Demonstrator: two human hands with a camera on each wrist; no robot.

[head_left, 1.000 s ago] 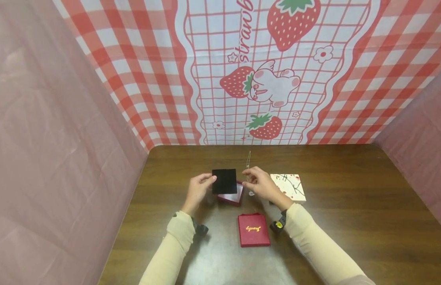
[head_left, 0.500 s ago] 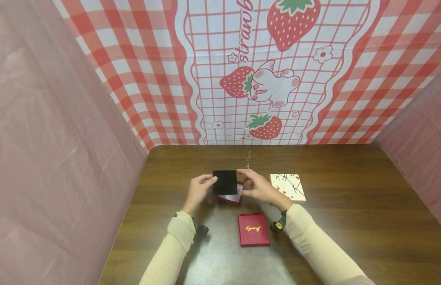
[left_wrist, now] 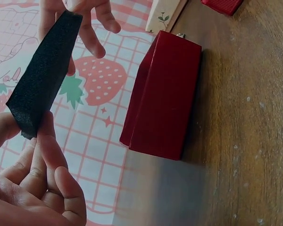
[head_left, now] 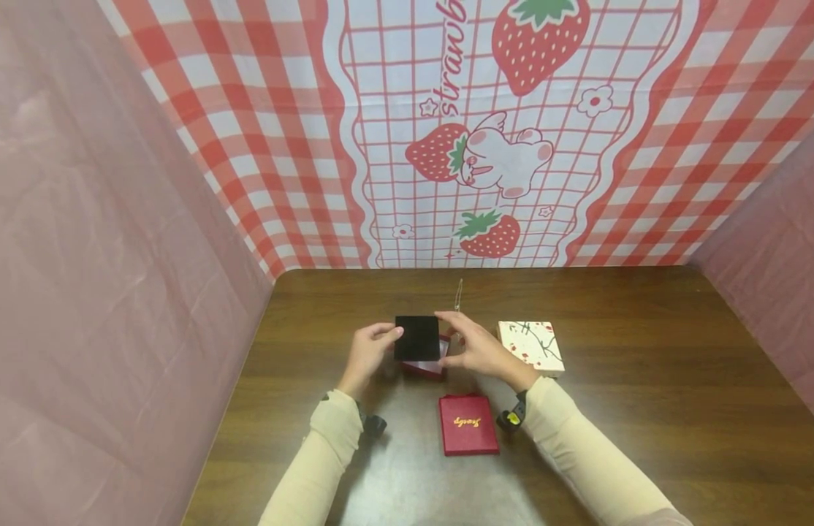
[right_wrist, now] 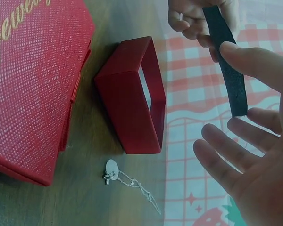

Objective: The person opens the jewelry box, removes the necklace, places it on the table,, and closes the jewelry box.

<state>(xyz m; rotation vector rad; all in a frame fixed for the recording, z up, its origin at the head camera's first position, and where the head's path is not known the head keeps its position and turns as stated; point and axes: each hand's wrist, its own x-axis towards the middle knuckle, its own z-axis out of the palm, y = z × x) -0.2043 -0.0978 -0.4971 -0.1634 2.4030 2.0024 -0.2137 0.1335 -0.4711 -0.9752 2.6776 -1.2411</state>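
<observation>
In the head view, the black foam pad [head_left: 416,338] hangs above the uncovered red box base [right_wrist: 120,103]; the left hand's [head_left: 367,354] grip pinches its 9 o'clock edge, while the right hand [head_left: 479,347] spans its 3 o'clock edge, thumb and index finger at the corners. From the pad, the red "Jewelry" lid [head_left: 468,426] lies toward 5 o'clock on the bench [head_left: 644,409], the floral cream box [head_left: 532,345] at 3 o'clock. The silver pendant necklace [head_left: 459,296] stretches past 1 o'clock, partly behind the right hand.
</observation>
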